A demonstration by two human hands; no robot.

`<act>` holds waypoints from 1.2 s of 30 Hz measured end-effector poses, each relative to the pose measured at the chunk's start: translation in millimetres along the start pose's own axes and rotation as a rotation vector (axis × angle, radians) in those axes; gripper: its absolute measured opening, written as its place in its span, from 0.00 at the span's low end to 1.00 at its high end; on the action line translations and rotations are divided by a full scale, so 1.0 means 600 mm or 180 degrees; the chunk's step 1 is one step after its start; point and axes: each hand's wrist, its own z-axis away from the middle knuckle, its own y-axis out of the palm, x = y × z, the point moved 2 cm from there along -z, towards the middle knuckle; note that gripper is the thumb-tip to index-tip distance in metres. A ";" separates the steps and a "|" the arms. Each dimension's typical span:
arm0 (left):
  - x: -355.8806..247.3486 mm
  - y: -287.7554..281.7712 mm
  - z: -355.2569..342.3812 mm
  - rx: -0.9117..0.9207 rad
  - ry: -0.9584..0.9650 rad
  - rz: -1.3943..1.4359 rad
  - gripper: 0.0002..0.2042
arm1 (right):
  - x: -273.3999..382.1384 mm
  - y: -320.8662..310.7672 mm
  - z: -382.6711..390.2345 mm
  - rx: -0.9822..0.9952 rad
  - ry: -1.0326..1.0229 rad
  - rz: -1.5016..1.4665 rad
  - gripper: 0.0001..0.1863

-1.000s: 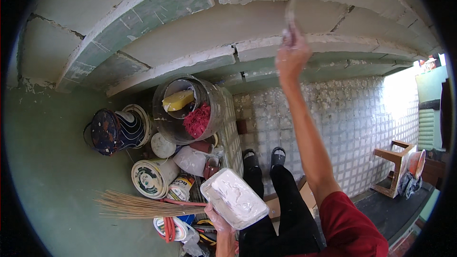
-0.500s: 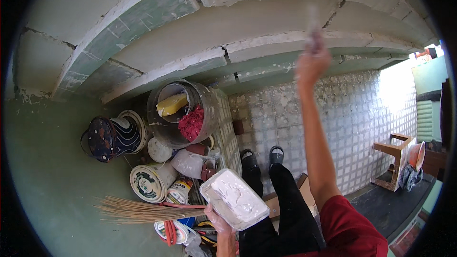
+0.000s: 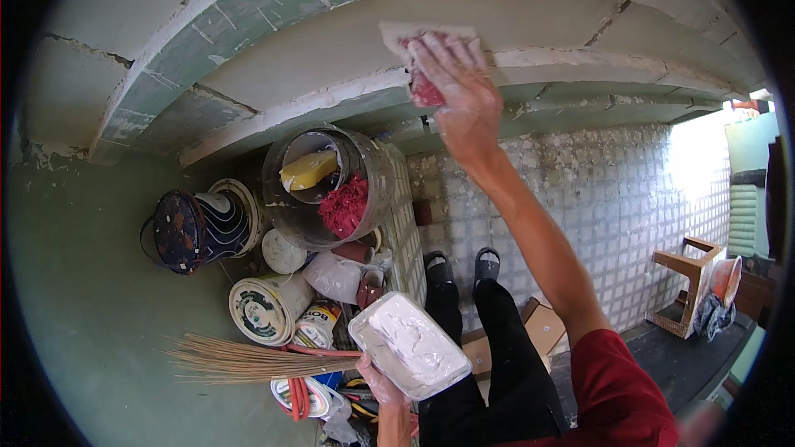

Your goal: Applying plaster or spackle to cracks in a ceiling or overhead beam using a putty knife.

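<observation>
My right hand (image 3: 464, 95), smeared white, grips a flat scraper (image 3: 426, 74) with a red handle and a wide pale edge, laid against the grey board wall (image 3: 315, 41) just above a white-edged ledge (image 3: 538, 58). Its fingers lie pressed along the tool. My left hand (image 3: 381, 381) holds a rectangular plastic tray (image 3: 410, 343) of white paste, low before my body. A bundle of thin sticks (image 3: 240, 356) lies beside and partly behind that hand. Cracked joints run between the boards.
Buckets (image 3: 199, 228) and a large tub (image 3: 364, 199) with a yellow sponge and pink cloth crowd the left, with bags and hoses. Below are tiled floor (image 3: 563, 223), cardboard (image 3: 542, 327) and my feet. A wooden stool (image 3: 687, 281) stands at the right by a dark table.
My right hand has swung left and down from higher on the right, and the tool now lies flatter against the wall. My left hand and the tray are almost unmoved.
</observation>
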 end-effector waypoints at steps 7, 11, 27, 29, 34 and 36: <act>0.003 -0.022 -0.015 -0.0054 -0.0110 0.0149 0.34 | -0.040 0.042 -0.001 0.0203 -0.0241 0.0550 0.31; -0.001 -0.023 -0.015 -0.0047 -0.0022 0.0182 0.33 | -0.059 0.069 0.065 0.0763 -0.0259 0.0969 0.26; -0.013 -0.012 -0.008 -0.0037 0.0129 0.0159 0.33 | -0.053 0.032 0.066 0.1041 -0.0286 0.0948 0.26; -0.012 -0.022 -0.007 -0.0023 0.0128 0.0197 0.33 | -0.046 0.002 0.060 0.0416 0.0182 -0.0068 0.21; -0.010 -0.035 -0.008 -0.0055 0.0048 0.0217 0.35 | -0.066 -0.043 0.038 -0.0728 0.2402 -0.0694 0.15; -0.010 -0.035 -0.007 -0.0025 0.0077 0.0170 0.35 | -0.077 -0.021 0.036 -0.0870 0.3179 -0.0523 0.14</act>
